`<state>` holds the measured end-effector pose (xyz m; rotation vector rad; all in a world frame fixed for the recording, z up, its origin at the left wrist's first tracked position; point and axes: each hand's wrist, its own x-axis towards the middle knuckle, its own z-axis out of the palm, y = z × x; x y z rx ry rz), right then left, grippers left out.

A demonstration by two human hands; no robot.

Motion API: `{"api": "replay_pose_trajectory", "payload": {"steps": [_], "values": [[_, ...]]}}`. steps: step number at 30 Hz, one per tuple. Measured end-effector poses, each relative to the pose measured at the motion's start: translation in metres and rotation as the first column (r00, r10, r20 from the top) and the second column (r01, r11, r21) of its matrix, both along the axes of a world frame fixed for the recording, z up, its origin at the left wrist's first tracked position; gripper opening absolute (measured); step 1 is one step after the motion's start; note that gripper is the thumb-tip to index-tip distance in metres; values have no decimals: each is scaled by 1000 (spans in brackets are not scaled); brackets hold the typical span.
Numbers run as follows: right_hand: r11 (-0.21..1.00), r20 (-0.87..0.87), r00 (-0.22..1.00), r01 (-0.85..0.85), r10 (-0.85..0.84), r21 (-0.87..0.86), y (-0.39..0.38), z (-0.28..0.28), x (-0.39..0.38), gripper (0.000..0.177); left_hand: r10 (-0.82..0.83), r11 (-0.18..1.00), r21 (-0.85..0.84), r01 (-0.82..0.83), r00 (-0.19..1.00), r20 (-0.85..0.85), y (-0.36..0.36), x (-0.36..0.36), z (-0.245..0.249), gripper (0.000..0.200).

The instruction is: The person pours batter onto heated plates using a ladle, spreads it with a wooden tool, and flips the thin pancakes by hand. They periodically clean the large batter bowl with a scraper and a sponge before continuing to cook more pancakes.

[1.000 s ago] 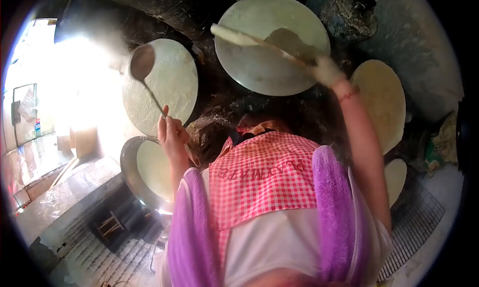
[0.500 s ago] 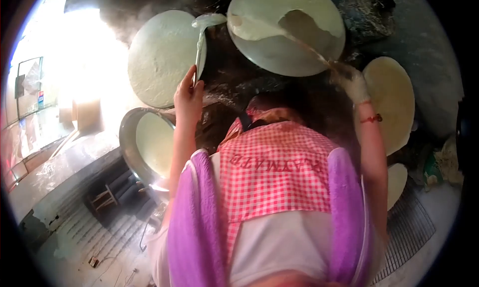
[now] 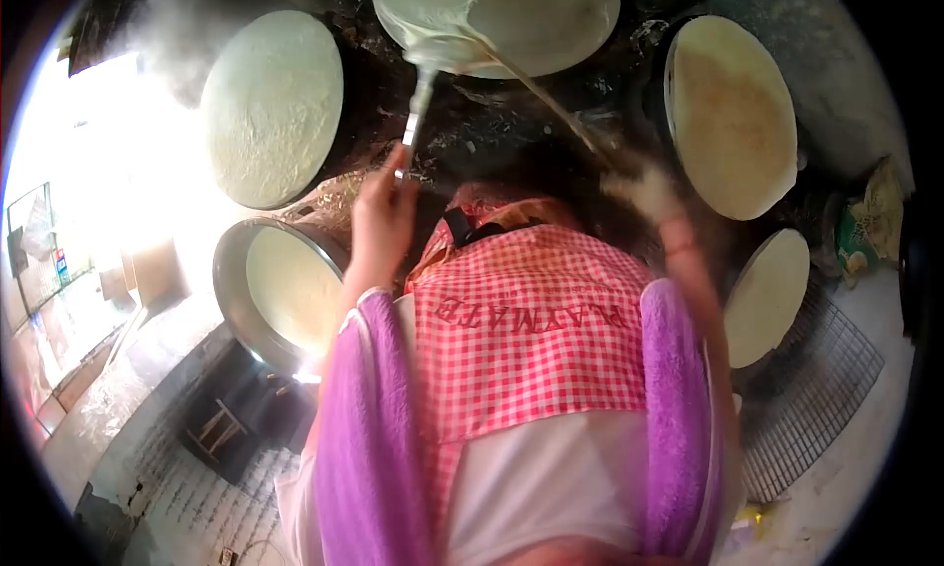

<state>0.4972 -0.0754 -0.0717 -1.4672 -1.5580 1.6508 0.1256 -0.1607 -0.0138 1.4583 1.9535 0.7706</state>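
Note:
My left hand (image 3: 383, 217) is closed around the handle of a metal ladle (image 3: 418, 109). The ladle's bowl, blurred, overlaps the near edge of the round griddle (image 3: 521, 30) at the top centre. White batter (image 3: 423, 5) covers the left part of that griddle, and a greyer surface shows to the right. My right hand (image 3: 644, 192), pale as if gloved and smeared by motion, grips a long thin wooden stick (image 3: 551, 99). The stick's far end reaches onto the griddle beside the ladle. A metal pot (image 3: 228, 276) of creamy batter (image 3: 293, 286) stands near my left forearm.
A second round griddle surface (image 3: 272, 109), coated white, lies at the left under steam (image 3: 182, 50). To the right is a round sheet with browned patches (image 3: 733, 119). Below it are a paler round (image 3: 767, 300), a wire rack (image 3: 816, 399) and a green packet (image 3: 855, 246).
The view has swung to the right. The ladle has come over the centre griddle's near edge, close to the stick's end. The stick has swept left over the griddle.

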Motion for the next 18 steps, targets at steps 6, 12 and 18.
{"api": "replay_pose_trajectory", "payload": {"steps": [6,12,18], "values": [[730,-118,749,577,-652,-366,-65,-66,-58,23,-210,977,107,184,915,346,35,16,-29,42],[929,-318,886,256,-336,-268,13,13,-208,26,35,973,100,-208,560,828,-7,-38,47,41],[794,-376,809,174,-452,-582,5,-9,-267,25,235,843,30,-537,419,877,-61,-99,20,34]]}}
